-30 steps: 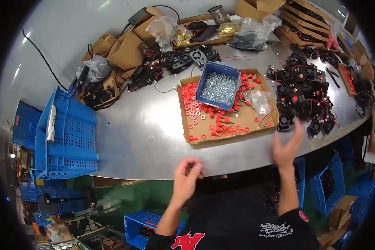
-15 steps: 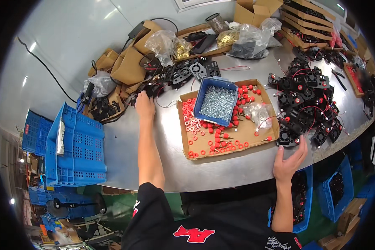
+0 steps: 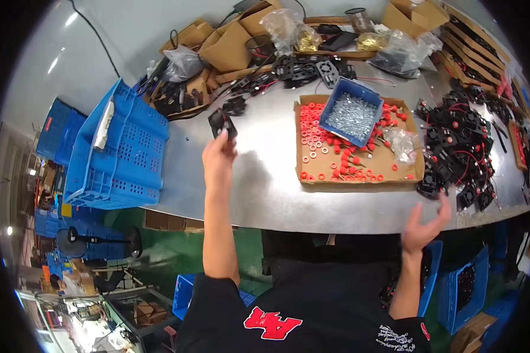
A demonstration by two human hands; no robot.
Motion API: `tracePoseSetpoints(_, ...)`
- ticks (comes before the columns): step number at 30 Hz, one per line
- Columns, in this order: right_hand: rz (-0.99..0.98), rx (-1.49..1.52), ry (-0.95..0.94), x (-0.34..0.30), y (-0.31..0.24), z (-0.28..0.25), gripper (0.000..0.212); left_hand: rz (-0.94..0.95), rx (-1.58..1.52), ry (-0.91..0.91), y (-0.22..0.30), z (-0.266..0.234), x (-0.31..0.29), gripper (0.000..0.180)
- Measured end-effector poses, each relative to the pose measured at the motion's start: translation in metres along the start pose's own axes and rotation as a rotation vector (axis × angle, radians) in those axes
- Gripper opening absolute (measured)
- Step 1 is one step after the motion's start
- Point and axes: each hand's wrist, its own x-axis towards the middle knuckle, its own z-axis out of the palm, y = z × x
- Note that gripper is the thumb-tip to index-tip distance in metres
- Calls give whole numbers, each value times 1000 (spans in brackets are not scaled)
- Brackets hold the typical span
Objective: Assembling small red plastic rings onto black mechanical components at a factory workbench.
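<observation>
Between the fingers of my left hand [image 3: 218, 159] is a small black fan [image 3: 221, 122], raised over the left part of the metal table; motion blurs its details. Just beyond it lies another small black part [image 3: 235, 106]. My right hand [image 3: 425, 228], fingers apart and holding nothing, is at the table's front edge on the right. It is nearest a heap of black fan assemblies [image 3: 456, 138] with red wires. Left of that hand sits a cardboard tray [image 3: 319, 166] with red rings, red knob-like pieces [image 3: 350, 157] and a blue bin [image 3: 341, 137] of small metal pieces.
A tall blue crate [image 3: 138, 141] stands at the table's left end. Along the back are cardboard boxes [image 3: 227, 50], a grey plastic bag [image 3: 182, 63] and black plates [image 3: 294, 69]. Pliers [image 3: 500, 136] lie far right. Blue bins [image 3: 462, 288] stand below the front edge.
My left hand has lifted the black fan from the back-left clutter and drawn it nearer. My right hand has come away from the fan heap. The whole view has shifted.
</observation>
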Motion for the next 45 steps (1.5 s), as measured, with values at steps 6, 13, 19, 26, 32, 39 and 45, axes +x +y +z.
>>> tracePoseSetpoints(6,570,1148,-1028,-26,-121,-6,39,-233,1,-210,-29,38,-165,17)
tracePoseSetpoints(13,755,1154,-1133,-31,-127,3,31,30,519,-357,-45,56,-237,16)
tracePoseSetpoints(19,572,878,-1424,12,-99,-5,30,1002,1098,-806,-3,80,-233,46)
tracePoseSetpoints(26,438,1060,-1809,52,-80,24,38,278,1006,-797,-33,68,-217,47)
tracePoseSetpoints(32,-109,-79,-628,129,-24,142,20,-254,414,-617,-60,43,-235,42)
tracePoseSetpoints(39,-102,-304,-828,159,-11,181,21,-659,-60,-605,-68,28,-241,39)
tracePoseSetpoints(45,275,574,-649,108,-70,67,17,-604,-264,-493,-71,30,-232,48)
